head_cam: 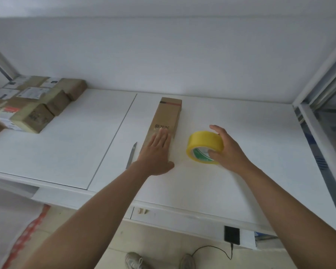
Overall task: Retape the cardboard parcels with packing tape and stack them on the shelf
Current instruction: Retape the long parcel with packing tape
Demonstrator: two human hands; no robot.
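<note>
Left hand flat on a long parcel, right hand gripping the tape roll beside it.

The left hand [156, 152] lies palm down with straight fingers on the near end of a long narrow cardboard parcel [165, 121], thumb spread onto the white bench [231, 181]. The right hand [228, 149] curls round a yellow roll of packing tape [203, 145], fingers over its top and thumb at the green-printed core; the roll stands on edge just right of the parcel, apart from it. The parcel runs from mid-bench toward the back edge, ending near the wall. A slim knife [132, 155] lies just left of the parcel's near end, beside the left wrist. Well apart, at the back left corner, a cluster of taped parcels [33, 105] sits stacked.
</note>
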